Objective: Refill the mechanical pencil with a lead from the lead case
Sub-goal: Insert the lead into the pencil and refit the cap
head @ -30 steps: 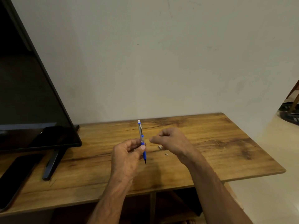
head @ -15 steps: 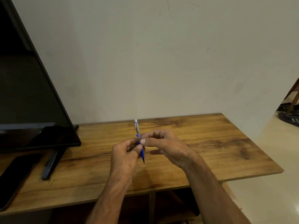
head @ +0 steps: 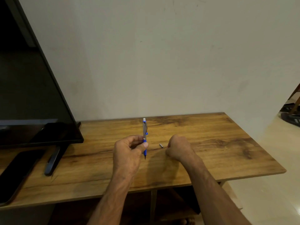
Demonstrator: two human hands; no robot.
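My left hand (head: 128, 151) pinches the pencil (head: 144, 137) upright above the table (head: 211, 143), my right hand (head: 177, 147) curls down beside the small cap (head: 161, 145), its contents hidden; I'd keep the pencil vertical and steady.

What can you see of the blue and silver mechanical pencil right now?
The blue and silver mechanical pencil stands nearly upright above the wooden table, dark tip down, white eraser end up. It has a silver upper barrel with a clip and a blue lower section. The left hand pinches it at the blue part; the right hand is apart from it.
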